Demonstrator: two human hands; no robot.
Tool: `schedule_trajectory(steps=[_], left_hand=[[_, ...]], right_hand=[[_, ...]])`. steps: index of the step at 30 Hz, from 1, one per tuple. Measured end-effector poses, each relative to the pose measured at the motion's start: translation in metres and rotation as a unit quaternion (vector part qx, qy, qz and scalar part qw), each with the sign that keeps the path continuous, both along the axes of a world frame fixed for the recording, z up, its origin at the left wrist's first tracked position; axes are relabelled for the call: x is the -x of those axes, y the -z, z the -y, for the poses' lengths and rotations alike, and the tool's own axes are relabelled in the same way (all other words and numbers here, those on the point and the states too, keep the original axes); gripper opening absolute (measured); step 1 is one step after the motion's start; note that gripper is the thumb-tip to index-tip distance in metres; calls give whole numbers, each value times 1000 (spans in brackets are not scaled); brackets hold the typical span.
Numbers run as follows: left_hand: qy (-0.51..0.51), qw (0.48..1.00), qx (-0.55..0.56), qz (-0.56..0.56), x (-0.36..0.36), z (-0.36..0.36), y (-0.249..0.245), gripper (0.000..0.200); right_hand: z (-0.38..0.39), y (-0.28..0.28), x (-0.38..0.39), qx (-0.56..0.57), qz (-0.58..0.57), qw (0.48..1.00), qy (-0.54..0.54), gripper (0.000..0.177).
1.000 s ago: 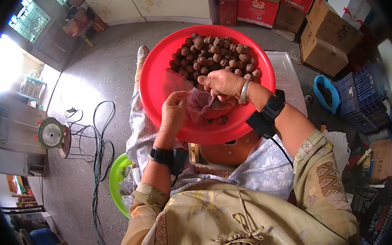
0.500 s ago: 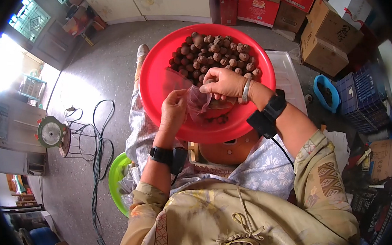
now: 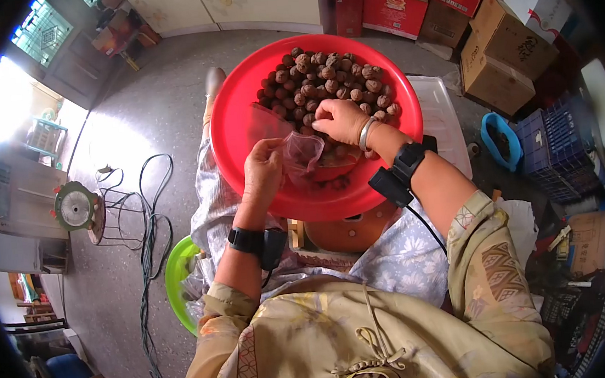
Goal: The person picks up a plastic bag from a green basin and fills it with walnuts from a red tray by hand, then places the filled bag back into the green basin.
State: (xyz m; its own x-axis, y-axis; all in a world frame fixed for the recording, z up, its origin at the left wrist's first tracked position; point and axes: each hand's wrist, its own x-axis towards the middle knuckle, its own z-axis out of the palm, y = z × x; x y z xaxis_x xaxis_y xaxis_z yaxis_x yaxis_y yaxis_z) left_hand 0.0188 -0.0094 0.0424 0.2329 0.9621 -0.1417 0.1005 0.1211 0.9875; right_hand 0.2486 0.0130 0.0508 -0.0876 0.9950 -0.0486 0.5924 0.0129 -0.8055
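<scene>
A wide red plastic basin (image 3: 231,134) holds a heap of brown walnuts (image 3: 329,73). My left hand (image 3: 264,169) is closed over the basin's left side, pinching the rim of a thin, see-through pinkish mesh bag (image 3: 303,153). The bag's mouth gapes toward the right, and a few dark walnuts show below it. My right hand (image 3: 343,122) is over the near edge of the heap, apart from the bag. Its fingers are curled down among the walnuts, and their tips are partly hidden, so what they hold cannot be made out.
Under the basin are a pale plastic lid (image 3: 442,107) and an orange-brown surface (image 3: 352,235). A green tub (image 3: 176,284) stands left of my legs. Cables (image 3: 151,236) and a small fan (image 3: 78,207) lie farther left. Boxes (image 3: 496,74), a blue basin (image 3: 501,143) and a crate (image 3: 548,148) are rightward.
My right hand has let go of the mesh bag and moved up and right onto the walnuts. My left hand keeps its hold, nearly in place. The view has shifted slightly.
</scene>
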Motion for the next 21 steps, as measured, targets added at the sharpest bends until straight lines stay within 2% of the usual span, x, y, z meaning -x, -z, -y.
schedule_trajectory(steps=[1,2,3,5,6,7,9,14,16,21], left_hand=[[0,1000,0,0,0,0,0,17],[2,1000,-4,0,1,-1,1,16],[3,1000,-8,-1,1,-1,1,16],[3,1000,-7,4,1,-1,1,16],[2,1000,-6,8,1,-1,1,15],[3,1000,-5,8,2,-1,1,15],[6,1000,-20,2,2,-1,0,15],[8,1000,-11,8,1,0,0,16],[10,1000,-7,10,1,0,0,17],[8,1000,11,7,0,2,-5,17]], right_hand=[[-3,15,-6,-42,126,991,-5,23],[-7,31,-9,-23,180,983,-21,26],[-5,37,-8,-22,180,983,-20,26],[4,53,-6,-16,259,963,-74,35],[6,51,-4,35,274,956,-100,41],[7,52,1,35,274,956,-99,41],[9,53,10,60,343,928,-134,42],[11,47,21,70,399,901,-153,47],[5,49,23,137,412,886,-164,59],[5,51,22,173,379,894,-161,64]])
